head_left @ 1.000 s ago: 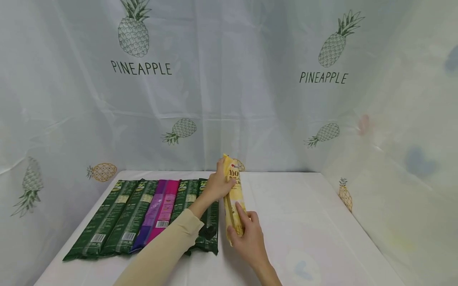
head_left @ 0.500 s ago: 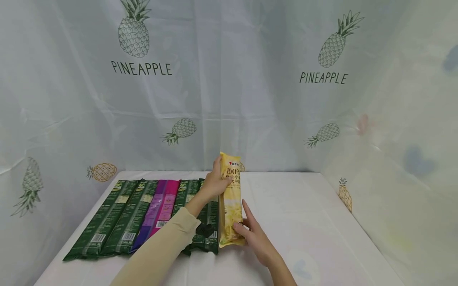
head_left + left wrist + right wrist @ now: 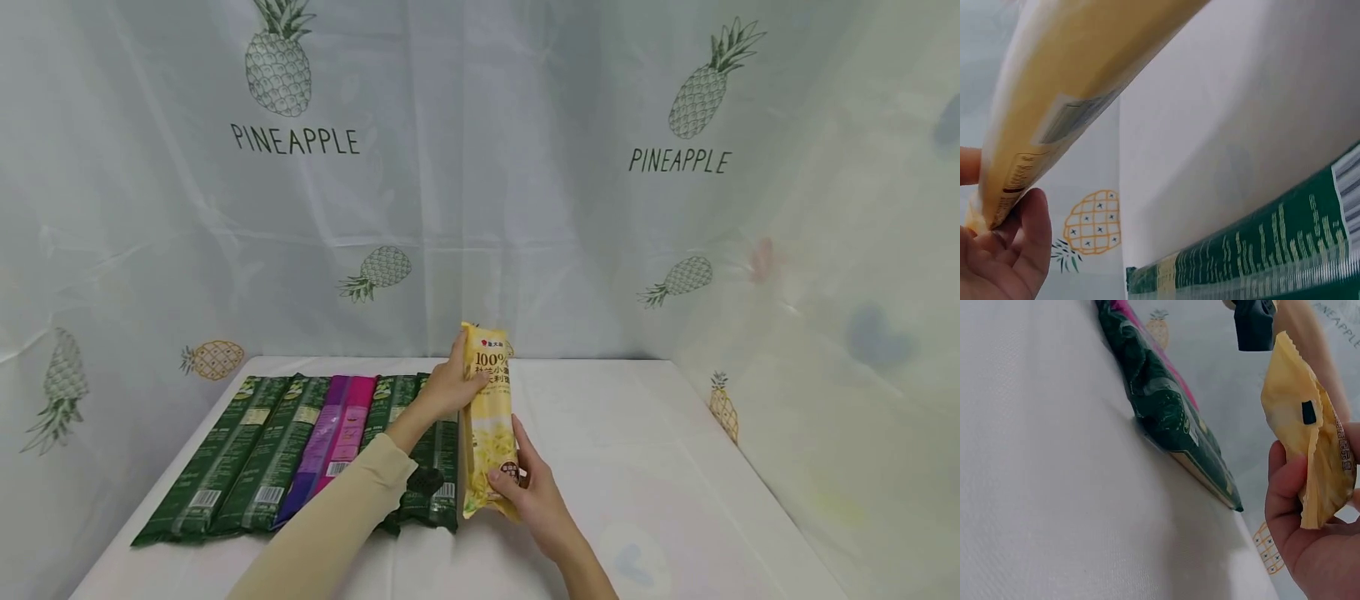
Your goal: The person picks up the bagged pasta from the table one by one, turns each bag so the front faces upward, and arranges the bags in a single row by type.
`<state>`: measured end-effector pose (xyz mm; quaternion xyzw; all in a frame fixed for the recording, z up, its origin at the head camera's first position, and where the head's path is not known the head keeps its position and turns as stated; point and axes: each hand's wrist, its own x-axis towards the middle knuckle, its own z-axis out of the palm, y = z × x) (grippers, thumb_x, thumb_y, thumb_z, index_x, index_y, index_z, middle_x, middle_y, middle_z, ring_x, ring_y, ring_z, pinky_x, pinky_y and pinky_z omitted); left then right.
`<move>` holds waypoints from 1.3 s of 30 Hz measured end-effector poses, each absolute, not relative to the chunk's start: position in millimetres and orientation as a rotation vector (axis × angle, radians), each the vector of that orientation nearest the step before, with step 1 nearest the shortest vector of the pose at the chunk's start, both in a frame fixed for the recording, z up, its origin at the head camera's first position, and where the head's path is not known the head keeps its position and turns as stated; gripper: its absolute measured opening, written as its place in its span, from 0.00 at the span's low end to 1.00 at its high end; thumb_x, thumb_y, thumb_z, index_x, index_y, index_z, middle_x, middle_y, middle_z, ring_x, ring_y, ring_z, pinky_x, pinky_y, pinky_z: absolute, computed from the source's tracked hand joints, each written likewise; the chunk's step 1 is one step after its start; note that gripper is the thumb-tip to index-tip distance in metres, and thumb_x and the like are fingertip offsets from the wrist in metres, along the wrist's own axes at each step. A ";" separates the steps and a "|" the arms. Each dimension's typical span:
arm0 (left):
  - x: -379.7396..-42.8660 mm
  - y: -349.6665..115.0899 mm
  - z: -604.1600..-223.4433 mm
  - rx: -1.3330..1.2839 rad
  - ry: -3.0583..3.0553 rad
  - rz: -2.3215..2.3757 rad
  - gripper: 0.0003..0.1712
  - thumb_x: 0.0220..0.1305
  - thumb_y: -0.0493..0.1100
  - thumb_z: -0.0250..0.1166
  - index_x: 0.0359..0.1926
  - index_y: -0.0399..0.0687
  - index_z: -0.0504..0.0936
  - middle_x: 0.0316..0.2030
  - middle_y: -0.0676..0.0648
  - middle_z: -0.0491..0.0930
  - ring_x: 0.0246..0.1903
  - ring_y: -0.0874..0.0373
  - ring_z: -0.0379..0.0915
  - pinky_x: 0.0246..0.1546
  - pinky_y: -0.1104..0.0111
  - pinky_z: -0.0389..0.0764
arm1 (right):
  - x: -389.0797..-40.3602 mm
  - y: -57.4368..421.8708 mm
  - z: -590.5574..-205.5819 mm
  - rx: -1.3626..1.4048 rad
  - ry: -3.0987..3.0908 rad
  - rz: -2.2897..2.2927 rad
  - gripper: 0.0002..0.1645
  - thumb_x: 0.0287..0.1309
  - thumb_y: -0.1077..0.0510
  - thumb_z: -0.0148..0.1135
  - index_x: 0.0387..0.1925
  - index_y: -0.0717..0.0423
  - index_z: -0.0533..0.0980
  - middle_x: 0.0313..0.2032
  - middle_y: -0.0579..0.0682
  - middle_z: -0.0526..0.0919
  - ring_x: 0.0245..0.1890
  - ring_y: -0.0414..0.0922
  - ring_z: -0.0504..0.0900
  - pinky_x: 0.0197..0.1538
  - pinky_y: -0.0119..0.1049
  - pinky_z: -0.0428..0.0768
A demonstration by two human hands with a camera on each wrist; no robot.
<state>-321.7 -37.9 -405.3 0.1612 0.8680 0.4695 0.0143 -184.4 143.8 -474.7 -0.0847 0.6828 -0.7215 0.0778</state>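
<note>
A long yellow pasta packet (image 3: 489, 417) is held raised and tilted over the white table, its printed front toward the head camera. My left hand (image 3: 450, 386) grips its upper end, thumb across the front. Around the lower right edge, my right hand (image 3: 536, 496) holds it with the thumb on the front. In the left wrist view, fingers (image 3: 1035, 231) curl at the packet's end and its barcode side shows. The right wrist view shows the crimped end of the yellow packet (image 3: 1310, 444) between thumb and fingers. Just left of it lies a dark green packet (image 3: 438, 450), partly behind my left arm.
Further left, several green packets (image 3: 202, 458) and a purple-pink packet (image 3: 341, 433) lie side by side in a row. The white table (image 3: 637, 467) extends to the right. A pineapple-print curtain (image 3: 525, 208) hangs behind and at both sides.
The yellow pasta packet has turned so its front faces the head camera more fully. My right hand has shifted to its lower right edge, while my left hand keeps its grip near the top.
</note>
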 end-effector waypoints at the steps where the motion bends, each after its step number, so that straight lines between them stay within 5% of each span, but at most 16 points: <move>1: -321.9 -38.2 -405.0 0.512 2.718 1.441 0.53 0.79 0.55 0.61 0.87 0.61 0.34 0.45 0.37 0.83 0.32 0.52 0.84 0.38 0.55 0.85 | -184.1 143.7 -474.9 -0.260 2.055 -2.163 0.56 0.74 0.55 0.67 0.86 0.28 0.43 0.68 0.64 0.71 0.53 0.50 0.84 0.49 0.39 0.88; 14: -322.6 -39.9 -408.9 0.515 2.782 1.355 0.57 0.79 0.59 0.61 0.86 0.54 0.28 0.34 0.45 0.83 0.25 0.55 0.81 0.30 0.61 0.80 | -180.4 137.9 -477.6 -0.297 2.264 -2.088 0.57 0.72 0.53 0.70 0.86 0.30 0.45 0.75 0.62 0.66 0.55 0.52 0.83 0.46 0.37 0.88; 23: -327.2 -45.2 -412.6 0.542 2.694 1.520 0.50 0.82 0.56 0.58 0.87 0.58 0.35 0.28 0.44 0.81 0.19 0.56 0.73 0.21 0.63 0.74 | -181.1 138.1 -475.1 -0.275 2.370 -2.021 0.58 0.70 0.51 0.72 0.86 0.32 0.45 0.78 0.62 0.63 0.55 0.51 0.83 0.46 0.34 0.86; 31: -327.7 -44.2 -413.2 0.525 2.532 1.694 0.48 0.82 0.51 0.60 0.87 0.59 0.40 0.50 0.41 0.87 0.34 0.54 0.86 0.39 0.55 0.85 | -179.8 140.1 -468.5 -0.189 2.403 -1.942 0.59 0.68 0.45 0.74 0.86 0.32 0.46 0.76 0.61 0.67 0.48 0.47 0.85 0.42 0.35 0.86; 39: -329.2 -46.7 -413.7 0.511 2.478 1.757 0.45 0.83 0.49 0.58 0.87 0.64 0.40 0.60 0.40 0.84 0.42 0.54 0.87 0.48 0.53 0.85 | -182.7 151.3 -463.9 -0.175 2.339 -1.878 0.54 0.73 0.51 0.68 0.86 0.29 0.47 0.55 0.58 0.76 0.45 0.49 0.84 0.48 0.39 0.83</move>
